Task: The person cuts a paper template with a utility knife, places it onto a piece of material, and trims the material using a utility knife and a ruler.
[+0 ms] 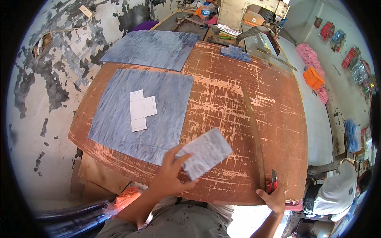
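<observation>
"What are you holding?"

"My left hand point(170, 174), thumb and fingers only partway spread, pinches a grey piece point(206, 154) by its near left end. My right hand point(275, 198) is curled round a red cutter knife point(273, 185)."

"How will that piece handle?"

"Light, I'd judge, and stiff enough to stay flat when held at one end. Its face may slip a little, so I'd grip the edges and spare the corners."

"And where is it?"

"Just beyond my left palm and to its right, over the bench point(222, 99). A long brown strip point(256, 139) runs away from near my right thumb. Farther out, ahead of my left hand and leftward, a white card template point(137, 111) lies on a grey sheet point(168, 95); past that lies a second sheet point(152, 47)."
</observation>
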Demonstrator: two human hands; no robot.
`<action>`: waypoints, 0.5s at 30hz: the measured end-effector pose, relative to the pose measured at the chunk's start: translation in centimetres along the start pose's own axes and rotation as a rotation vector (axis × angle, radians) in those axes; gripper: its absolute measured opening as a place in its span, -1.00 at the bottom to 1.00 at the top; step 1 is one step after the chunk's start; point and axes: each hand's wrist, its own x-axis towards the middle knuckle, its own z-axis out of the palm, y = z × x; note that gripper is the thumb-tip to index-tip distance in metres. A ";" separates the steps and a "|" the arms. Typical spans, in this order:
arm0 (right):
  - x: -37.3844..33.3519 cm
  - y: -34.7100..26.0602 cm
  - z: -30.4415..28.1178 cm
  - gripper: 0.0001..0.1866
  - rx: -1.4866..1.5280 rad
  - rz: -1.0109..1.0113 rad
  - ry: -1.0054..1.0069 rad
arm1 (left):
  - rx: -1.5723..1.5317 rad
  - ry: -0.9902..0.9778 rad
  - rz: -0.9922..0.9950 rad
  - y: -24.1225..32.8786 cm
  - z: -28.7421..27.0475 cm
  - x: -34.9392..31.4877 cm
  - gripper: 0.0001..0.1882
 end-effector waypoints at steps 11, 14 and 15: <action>0.8 -1.7 1.9 -0.38 0.047 -0.117 0.067 | 0.107 -0.207 0.143 1.3 2.7 1.5 -0.11; 1.2 -1.8 1.8 -0.37 0.006 -0.137 0.071 | 0.133 -0.211 0.151 1.4 2.7 1.6 -0.13; 1.2 -2.0 1.7 -0.38 -0.025 -0.129 0.061 | 0.148 -0.221 0.144 1.4 2.8 1.6 -0.13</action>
